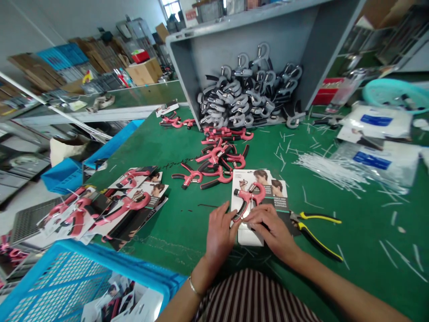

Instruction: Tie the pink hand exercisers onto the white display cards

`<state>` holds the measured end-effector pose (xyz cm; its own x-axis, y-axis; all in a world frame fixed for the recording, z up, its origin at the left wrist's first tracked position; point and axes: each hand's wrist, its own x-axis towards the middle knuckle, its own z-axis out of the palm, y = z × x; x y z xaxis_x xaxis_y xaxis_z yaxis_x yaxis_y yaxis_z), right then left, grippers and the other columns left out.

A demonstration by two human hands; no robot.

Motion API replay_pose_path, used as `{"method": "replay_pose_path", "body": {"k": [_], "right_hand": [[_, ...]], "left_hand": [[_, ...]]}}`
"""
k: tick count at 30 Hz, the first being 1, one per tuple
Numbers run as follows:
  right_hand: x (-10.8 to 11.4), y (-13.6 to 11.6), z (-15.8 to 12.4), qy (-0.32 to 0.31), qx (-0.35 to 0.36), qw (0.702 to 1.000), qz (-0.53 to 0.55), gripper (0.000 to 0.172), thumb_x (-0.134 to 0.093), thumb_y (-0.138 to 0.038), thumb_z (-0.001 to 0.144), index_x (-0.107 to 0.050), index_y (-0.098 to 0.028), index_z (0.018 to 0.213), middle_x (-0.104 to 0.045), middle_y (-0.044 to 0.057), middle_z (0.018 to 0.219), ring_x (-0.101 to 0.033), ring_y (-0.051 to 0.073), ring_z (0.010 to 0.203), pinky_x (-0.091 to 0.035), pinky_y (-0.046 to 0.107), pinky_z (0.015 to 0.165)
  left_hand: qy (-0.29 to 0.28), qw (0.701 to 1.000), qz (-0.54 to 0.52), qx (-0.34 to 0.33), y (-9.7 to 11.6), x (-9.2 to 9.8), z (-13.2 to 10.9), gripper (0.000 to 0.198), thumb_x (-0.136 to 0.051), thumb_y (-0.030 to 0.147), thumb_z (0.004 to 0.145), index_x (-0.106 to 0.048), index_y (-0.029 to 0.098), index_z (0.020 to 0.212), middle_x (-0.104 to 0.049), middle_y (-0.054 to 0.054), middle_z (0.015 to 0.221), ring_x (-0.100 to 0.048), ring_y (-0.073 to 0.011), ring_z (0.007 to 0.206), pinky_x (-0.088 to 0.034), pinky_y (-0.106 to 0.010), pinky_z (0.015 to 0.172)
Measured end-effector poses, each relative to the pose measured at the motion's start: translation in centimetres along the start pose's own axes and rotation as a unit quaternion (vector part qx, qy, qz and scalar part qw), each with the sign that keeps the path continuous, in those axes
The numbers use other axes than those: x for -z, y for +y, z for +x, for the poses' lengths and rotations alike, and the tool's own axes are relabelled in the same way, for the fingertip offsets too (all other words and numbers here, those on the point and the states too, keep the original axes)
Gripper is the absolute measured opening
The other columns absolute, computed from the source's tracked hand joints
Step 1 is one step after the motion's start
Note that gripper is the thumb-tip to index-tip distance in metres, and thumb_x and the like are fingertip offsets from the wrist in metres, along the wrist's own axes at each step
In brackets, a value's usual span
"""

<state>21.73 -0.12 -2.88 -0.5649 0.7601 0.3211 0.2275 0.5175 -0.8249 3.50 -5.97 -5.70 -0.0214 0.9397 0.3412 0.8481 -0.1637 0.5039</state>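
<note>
A red-and-black hand grip strengthener (250,196) lies on a printed backing card (237,179), on top of a small stack of cards and white packaging. My left hand (219,230) is closed at its left handle, fingertips pressing the lower end. My right hand (273,230) bends over the other handle, its fingertips pinched together close to my left fingers. What the right fingertips pinch is hidden. Just right of the cards lie yellow-and-black cutting pliers (315,230), jaws against the stack. Loose red hand grips (216,156) are heaped beyond the cards.
A grey bin (254,42) lies tipped toward me, full of grey hand grips (239,98). White cable ties (330,170) spread at right beside plastic bags (378,156). Carded red grips (124,208) are piled at left, above a blue basket (60,268). Tie offcuts litter the green table (161,246).
</note>
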Motion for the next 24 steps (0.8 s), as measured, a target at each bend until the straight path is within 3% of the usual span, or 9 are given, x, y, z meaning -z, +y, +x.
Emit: {"method": "replay_pose_path", "body": {"k": [4, 6, 9, 12, 14, 17, 20, 22, 24], "right_hand": [[4.0, 1.5, -3.2, 0.027, -0.030, 0.988, -0.152, 0.016, -0.051, -0.035, 0.096, -0.060, -0.025, 0.105, -0.065, 0.007, 0.119, -0.047, 0.027, 0.122, -0.036, 0.050, 0.103], [6.9, 2.9, -6.0, 0.029, -0.071, 0.955, -0.286, 0.058, -0.061, -0.056, 0.085, -0.050, -0.023, 0.130, -0.050, 0.015, 0.139, -0.040, 0.037, 0.129, -0.031, 0.058, 0.104], [10.4, 5.1, -9.9, -0.043, -0.109, 0.897, -0.426, 0.086, -0.060, -0.067, 0.078, -0.037, -0.018, 0.145, -0.047, 0.019, 0.141, -0.045, 0.044, 0.120, -0.040, 0.060, 0.091], [12.1, 6.5, -11.7, -0.092, -0.144, 0.877, -0.449, 0.066, -0.056, -0.054, 0.083, -0.050, -0.015, 0.136, -0.058, 0.019, 0.125, -0.055, 0.038, 0.104, -0.047, 0.052, 0.083], [12.9, 6.8, -11.5, -0.089, -0.188, 0.895, -0.395, 0.047, -0.056, -0.045, 0.082, -0.062, -0.017, 0.119, -0.065, 0.015, 0.108, -0.059, 0.033, 0.094, -0.049, 0.049, 0.082], [14.0, 5.7, -10.5, -0.043, -0.323, 0.928, -0.180, 0.036, -0.054, -0.044, 0.082, -0.065, -0.020, 0.106, -0.068, 0.011, 0.091, -0.065, 0.029, 0.079, -0.053, 0.042, 0.072], [14.0, 3.2, -9.5, -0.017, -0.393, 0.915, 0.091, 0.046, -0.037, -0.051, 0.093, -0.056, -0.020, 0.122, -0.068, 0.011, 0.090, -0.063, 0.024, 0.063, -0.051, 0.035, 0.052], [13.0, 1.6, -8.6, -0.033, -0.367, 0.924, 0.105, 0.047, -0.035, -0.049, 0.095, -0.050, -0.020, 0.129, -0.067, 0.012, 0.098, -0.061, 0.022, 0.063, -0.051, 0.035, 0.054], [11.5, 0.7, -7.3, -0.052, -0.287, 0.956, -0.034, 0.047, -0.047, -0.044, 0.093, -0.048, -0.023, 0.134, -0.064, 0.012, 0.110, -0.062, 0.025, 0.082, -0.053, 0.040, 0.074]], "left_hand": [[-0.010, 0.993, -0.094, 0.075, -0.4, 2.4, 0.2, 0.023, -0.058, 0.027, 0.091, -0.064, 0.020, 0.112, -0.066, -0.011, 0.119, -0.058, -0.0271, 0.116, -0.042, -0.048, 0.102], [0.003, 0.968, -0.194, 0.159, -0.6, 4.1, 0.4, 0.023, -0.060, 0.033, 0.090, -0.065, 0.020, 0.109, -0.067, -0.010, 0.118, -0.059, -0.0266, 0.116, -0.042, -0.046, 0.103], [0.000, 0.851, -0.428, 0.304, -0.6, 5.9, 1.5, 0.039, -0.064, 0.042, 0.086, -0.059, 0.021, 0.119, -0.067, -0.010, 0.118, -0.064, -0.0245, 0.106, -0.049, -0.039, 0.094], [-0.100, 0.700, -0.599, 0.376, 0.4, 5.7, 3.1, 0.050, -0.072, 0.040, 0.080, -0.058, 0.017, 0.122, -0.069, -0.013, 0.114, -0.068, -0.0249, 0.095, -0.053, -0.036, 0.083], [-0.176, 0.656, -0.637, 0.365, 1.3, 4.8, 3.8, 0.046, -0.076, 0.035, 0.076, -0.063, 0.014, 0.114, -0.070, -0.013, 0.109, -0.069, -0.0252, 0.092, -0.054, -0.035, 0.081], [-0.182, 0.687, -0.617, 0.338, 2.4, 3.2, 4.2, 0.040, -0.079, 0.028, 0.072, -0.066, 0.014, 0.107, -0.072, -0.009, 0.101, -0.068, -0.0221, 0.087, -0.053, -0.030, 0.077], [-0.133, 0.715, -0.584, 0.361, 2.9, 1.9, 4.2, 0.036, -0.073, 0.036, 0.077, -0.064, 0.017, 0.106, -0.071, -0.004, 0.089, -0.065, -0.0164, 0.071, -0.050, -0.024, 0.060], [-0.097, 0.721, -0.581, 0.366, 2.9, 1.2, 4.3, 0.034, -0.069, 0.040, 0.079, -0.064, 0.017, 0.104, -0.068, -0.001, 0.079, -0.059, -0.0128, 0.060, -0.044, -0.021, 0.052], [-0.064, 0.731, -0.583, 0.349, 2.8, 0.5, 4.7, 0.031, -0.068, 0.040, 0.079, -0.065, 0.016, 0.099, -0.066, 0.000, 0.074, -0.056, -0.0111, 0.056, -0.041, -0.019, 0.050]]}}
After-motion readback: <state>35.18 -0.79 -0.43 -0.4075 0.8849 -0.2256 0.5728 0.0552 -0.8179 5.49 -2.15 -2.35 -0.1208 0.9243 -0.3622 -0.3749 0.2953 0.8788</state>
